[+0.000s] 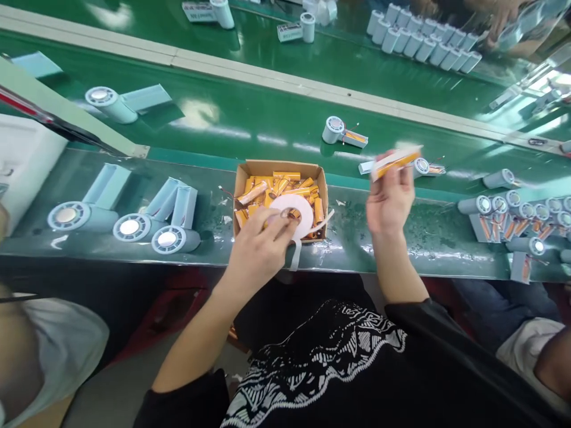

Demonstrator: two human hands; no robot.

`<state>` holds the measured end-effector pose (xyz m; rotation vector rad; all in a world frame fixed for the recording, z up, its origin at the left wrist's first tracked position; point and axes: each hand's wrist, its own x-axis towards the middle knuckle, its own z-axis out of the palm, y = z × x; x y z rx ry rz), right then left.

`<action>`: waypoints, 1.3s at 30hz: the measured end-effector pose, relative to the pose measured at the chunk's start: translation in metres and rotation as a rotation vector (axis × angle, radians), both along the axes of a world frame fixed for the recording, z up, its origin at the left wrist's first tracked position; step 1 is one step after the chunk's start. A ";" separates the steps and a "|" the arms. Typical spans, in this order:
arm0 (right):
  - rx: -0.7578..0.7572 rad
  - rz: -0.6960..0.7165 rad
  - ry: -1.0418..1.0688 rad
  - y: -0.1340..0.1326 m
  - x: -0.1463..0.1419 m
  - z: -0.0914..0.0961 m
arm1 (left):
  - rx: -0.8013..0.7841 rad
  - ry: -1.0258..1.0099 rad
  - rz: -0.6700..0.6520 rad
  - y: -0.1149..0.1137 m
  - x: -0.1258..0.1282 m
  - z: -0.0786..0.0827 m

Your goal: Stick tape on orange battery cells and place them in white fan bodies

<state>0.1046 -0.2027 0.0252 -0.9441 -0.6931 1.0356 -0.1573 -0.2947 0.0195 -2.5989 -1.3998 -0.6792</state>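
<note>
My left hand (263, 244) rests closed on a white roll of tape (295, 209) at the front of a cardboard box (280, 169) filled with orange batteries (285, 187). A loose strip of tape hangs from the roll over the box's front edge. My right hand (390, 196) is raised to the right of the box, its fingers pinched on an orange battery with a white strip along it (396, 161), blurred by motion.
Three pale blue handheld fan bodies (129, 217) lie left of the box on the green bench (223, 249). Several more fan parts with batteries (517, 220) crowd the right. Single fans (341, 132) ride the green conveyor behind. Other people sit at both sides.
</note>
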 end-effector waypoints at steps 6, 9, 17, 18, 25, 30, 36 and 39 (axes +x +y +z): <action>-0.216 0.693 -0.079 -0.054 -0.020 -0.020 | -0.109 -0.153 -0.030 0.006 -0.001 0.024; -0.159 0.866 -0.121 -0.066 -0.016 -0.020 | -0.146 -0.221 -0.115 -0.005 0.008 0.035; -0.019 1.097 -0.339 -0.052 -0.009 -0.011 | -0.250 -0.074 -0.293 0.013 0.014 0.045; -0.017 1.074 -0.367 -0.047 -0.009 -0.010 | -0.245 -0.092 -0.325 0.021 0.015 0.043; -0.021 1.181 -0.491 -0.031 0.006 -0.009 | -0.295 -0.547 -0.185 0.050 0.030 0.021; -0.088 1.013 -0.319 -0.034 0.006 -0.028 | -0.250 -0.500 -0.065 0.034 0.022 0.011; -0.139 0.805 -0.217 -0.024 0.019 -0.035 | -0.066 -0.179 -0.139 0.018 0.009 -0.006; -0.083 0.395 -0.154 -0.015 0.061 -0.033 | -0.066 -0.137 -0.122 0.012 0.009 -0.005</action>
